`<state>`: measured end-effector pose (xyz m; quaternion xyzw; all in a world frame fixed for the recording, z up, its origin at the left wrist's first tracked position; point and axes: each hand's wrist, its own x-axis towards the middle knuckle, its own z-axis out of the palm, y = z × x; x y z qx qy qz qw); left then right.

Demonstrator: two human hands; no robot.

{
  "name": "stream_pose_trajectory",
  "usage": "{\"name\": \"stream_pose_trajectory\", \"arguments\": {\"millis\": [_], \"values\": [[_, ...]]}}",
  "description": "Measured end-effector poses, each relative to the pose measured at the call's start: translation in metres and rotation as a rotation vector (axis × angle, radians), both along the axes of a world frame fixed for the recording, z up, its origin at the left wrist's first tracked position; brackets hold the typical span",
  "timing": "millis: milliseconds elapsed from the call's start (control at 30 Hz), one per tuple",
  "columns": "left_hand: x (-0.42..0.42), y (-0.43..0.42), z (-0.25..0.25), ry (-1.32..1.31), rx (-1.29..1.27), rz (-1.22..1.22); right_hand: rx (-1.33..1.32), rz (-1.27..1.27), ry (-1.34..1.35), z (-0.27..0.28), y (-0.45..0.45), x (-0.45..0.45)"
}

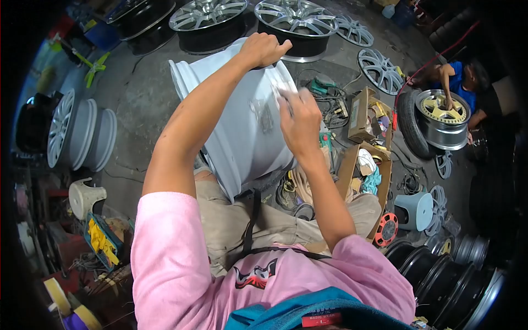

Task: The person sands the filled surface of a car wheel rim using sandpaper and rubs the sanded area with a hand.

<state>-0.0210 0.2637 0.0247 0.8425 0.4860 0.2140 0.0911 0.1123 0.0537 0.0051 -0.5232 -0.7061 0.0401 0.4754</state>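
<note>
A large pale grey wheel rim (231, 132) stands on its side in front of my legs. At its far top edge, my left hand (262, 50) is closed over the rim's lip. My right hand (300, 118) is at the rim's right edge, fingers bent and blurred by motion; whether they pinch something is too smeared to tell. A rough, darker patch shows on the rim's barrel just left of my right hand.
Several silver wheels (297, 22) lie at the back. Cardboard boxes (363, 118) of supplies and power tools (322, 85) are at the right. A co-worker (462, 82) handles a gold-centred wheel (443, 107) beyond. A stool (87, 198) stands left.
</note>
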Motion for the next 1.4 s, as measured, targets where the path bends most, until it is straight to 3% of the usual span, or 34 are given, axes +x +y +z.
{"name": "stream_pose_trajectory", "arguments": {"millis": [67, 233, 300, 433, 667, 867, 1000, 1100, 1167, 1233, 1400], "values": [[0.0, 0.006, -0.009, 0.12, 0.107, -0.012, -0.082, -0.02, 0.078, -0.011, -0.008, 0.001], [0.001, -0.004, 0.007, 0.102, -0.031, 0.05, 0.045, 0.008, 0.056, 0.009, 0.039, -0.007], [0.001, -0.005, 0.008, 0.097, -0.033, 0.074, -0.05, 0.009, 0.001, 0.014, 0.047, -0.007], [0.001, 0.007, -0.005, 0.124, 0.034, 0.027, -0.052, 0.011, 0.078, -0.004, 0.013, 0.005], [0.002, -0.004, 0.006, 0.094, -0.017, 0.077, -0.038, 0.029, -0.118, 0.012, 0.055, -0.005], [-0.002, 0.002, -0.01, 0.07, 0.022, 0.021, 0.019, 0.014, -0.061, -0.001, 0.011, 0.007], [0.001, 0.0, 0.002, 0.087, -0.009, 0.079, 0.029, 0.012, -0.201, 0.012, 0.057, -0.006], [0.002, 0.002, 0.003, 0.103, -0.042, 0.044, 0.069, 0.009, -0.141, 0.001, 0.035, 0.004], [0.001, 0.015, -0.017, 0.151, 0.123, -0.003, 0.059, 0.017, -0.135, -0.003, 0.027, 0.01], [0.0, 0.005, -0.003, 0.072, -0.051, 0.0, 0.031, -0.007, -0.124, -0.006, 0.02, 0.012], [0.001, -0.003, 0.003, 0.045, -0.02, 0.077, 0.048, 0.041, -0.173, 0.009, 0.054, 0.0]]}}
